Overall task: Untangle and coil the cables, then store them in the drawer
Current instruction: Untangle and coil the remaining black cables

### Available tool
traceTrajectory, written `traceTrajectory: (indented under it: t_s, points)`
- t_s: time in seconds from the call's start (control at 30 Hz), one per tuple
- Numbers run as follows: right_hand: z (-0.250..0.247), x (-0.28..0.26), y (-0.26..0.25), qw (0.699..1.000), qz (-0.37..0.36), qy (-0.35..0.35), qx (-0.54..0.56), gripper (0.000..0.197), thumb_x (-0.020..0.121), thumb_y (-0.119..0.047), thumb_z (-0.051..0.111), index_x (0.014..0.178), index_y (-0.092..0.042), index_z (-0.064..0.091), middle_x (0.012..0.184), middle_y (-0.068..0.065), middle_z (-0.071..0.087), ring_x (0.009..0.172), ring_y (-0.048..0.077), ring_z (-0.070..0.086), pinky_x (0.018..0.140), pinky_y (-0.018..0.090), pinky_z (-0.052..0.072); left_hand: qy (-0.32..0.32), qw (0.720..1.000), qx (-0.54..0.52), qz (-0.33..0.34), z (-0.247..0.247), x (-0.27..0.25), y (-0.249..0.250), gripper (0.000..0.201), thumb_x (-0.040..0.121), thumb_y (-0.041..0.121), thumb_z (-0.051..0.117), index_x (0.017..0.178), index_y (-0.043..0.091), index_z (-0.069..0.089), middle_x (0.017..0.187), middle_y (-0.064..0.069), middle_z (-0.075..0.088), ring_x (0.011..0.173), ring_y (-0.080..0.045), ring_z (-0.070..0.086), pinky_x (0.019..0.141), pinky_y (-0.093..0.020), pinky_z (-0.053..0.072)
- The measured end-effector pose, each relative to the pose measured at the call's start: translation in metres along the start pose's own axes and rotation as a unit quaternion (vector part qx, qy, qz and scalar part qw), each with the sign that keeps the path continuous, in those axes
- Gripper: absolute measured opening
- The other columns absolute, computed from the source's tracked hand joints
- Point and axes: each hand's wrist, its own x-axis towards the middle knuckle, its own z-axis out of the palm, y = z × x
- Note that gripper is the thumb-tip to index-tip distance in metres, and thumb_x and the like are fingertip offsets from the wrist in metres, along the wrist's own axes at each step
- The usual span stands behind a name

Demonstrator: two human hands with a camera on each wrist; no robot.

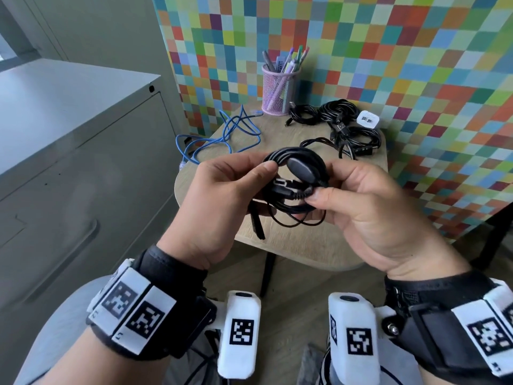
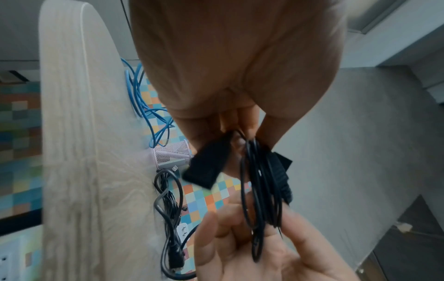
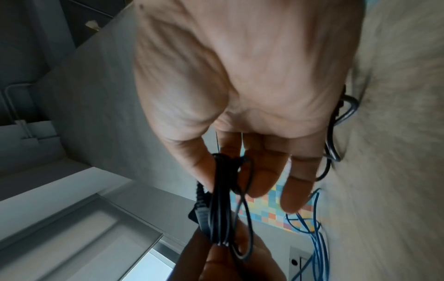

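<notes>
Black coiled cable (image 1: 295, 184), no legible writing on it, is pinched above the wooden surface (image 1: 305, 245) by left hand (image 1: 222, 201) and right hand (image 1: 369, 212), in front of the pen cup (image 1: 279, 90); both wrist views show fingers curled round its loops.

A small wooden table (image 1: 305, 245) bore a pink mesh pen cup (image 1: 279, 88), with blue cable (image 1: 222, 137) left of it, black cables (image 1: 341, 123) and a white charger (image 1: 367, 119) right.

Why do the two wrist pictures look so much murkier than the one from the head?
Head view: bright and mostly sharp, the black cable coil clear between both hands. Left wrist view: the left hand looms close and shadowed, the table smeared by blur. Right wrist view: the right hand blocks the light, its surroundings blurred.
</notes>
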Motion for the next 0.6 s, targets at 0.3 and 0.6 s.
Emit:
traceTrajectory:
  t_s: [0.3, 0.6]
  points:
    - [0.0010, -0.0034, -0.0015, 0.990, 0.028, -0.106, 0.090, 0.030, 0.072, -0.004, 0.069, 0.100, -0.004, 0.079, 0.095, 0.019, 0.072, 0.079, 0.030, 0.066, 0.073, 0.044, 0.059, -0.015, 0.999, -0.039, -0.023, -0.0028, 0.0015, -0.0032, 0.025, 0.090, 0.017, 0.062, 0.101, -0.003, 0.073, 0.091, -0.024, 0.064, 0.075, -0.033, 0.061, 0.066, -0.040, 0.054]
    - [0.0025, -0.0035, 0.0023, 0.977, 0.006, -0.139, 0.159, 0.033, 0.076, -0.017, 0.080, 0.107, -0.007, 0.079, 0.104, 0.018, 0.077, 0.096, 0.036, 0.074, 0.081, 0.041, 0.063, -0.052, 0.992, -0.113, -0.012, -0.0071, 0.0026, -0.0004, 0.026, 0.095, 0.011, 0.055, 0.106, -0.008, 0.068, 0.094, -0.029, 0.053, 0.064, -0.028, 0.052, 0.055, -0.027, 0.051]
